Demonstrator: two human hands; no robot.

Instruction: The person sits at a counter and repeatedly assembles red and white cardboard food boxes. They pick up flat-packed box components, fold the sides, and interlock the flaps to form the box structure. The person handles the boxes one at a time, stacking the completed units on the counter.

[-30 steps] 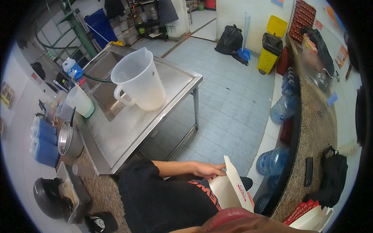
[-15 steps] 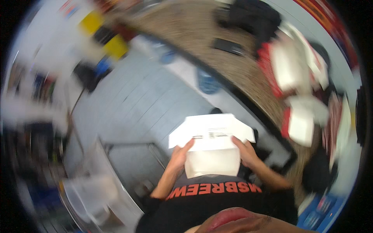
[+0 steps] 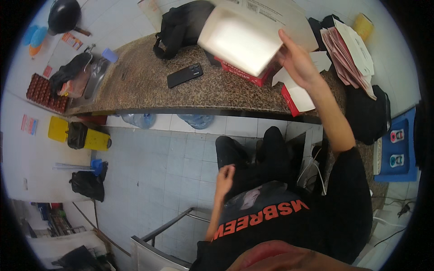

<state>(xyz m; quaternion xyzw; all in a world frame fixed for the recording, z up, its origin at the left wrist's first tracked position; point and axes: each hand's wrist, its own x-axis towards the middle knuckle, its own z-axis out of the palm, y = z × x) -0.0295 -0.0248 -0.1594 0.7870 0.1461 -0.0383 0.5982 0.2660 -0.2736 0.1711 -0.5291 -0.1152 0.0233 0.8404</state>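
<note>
Over the far side of the counter, my right hand [image 3: 300,65] grips a white cardboard box [image 3: 242,38] by its right side, thumb up along the edge. The box is tilted and slightly blurred. Behind it a printed white cardboard panel [image 3: 275,18] shows; whether it is the box's own flap I cannot tell. Red-and-white boxes [image 3: 246,74] stand on the counter just below it. Another small red-and-white carton [image 3: 300,97] lies open near the counter's edge, under my right wrist. My left hand [image 3: 224,179] hovers by my thigh, fingers curled in, with nothing visible in them.
On the speckled counter [image 3: 135,86] lie a black phone [image 3: 185,75] and a black bag [image 3: 181,27]. Folded cartons [image 3: 348,54] are stacked at the right, beside another black bag [image 3: 368,113]. Water bottles [image 3: 196,121] stand beneath the counter. A metal-framed chair [image 3: 167,230] is at lower left.
My view has turned toward the counter. The white box, earlier between both hands at my chest, has moved up and right over the counter in my right hand. My left hand has let go.
</note>
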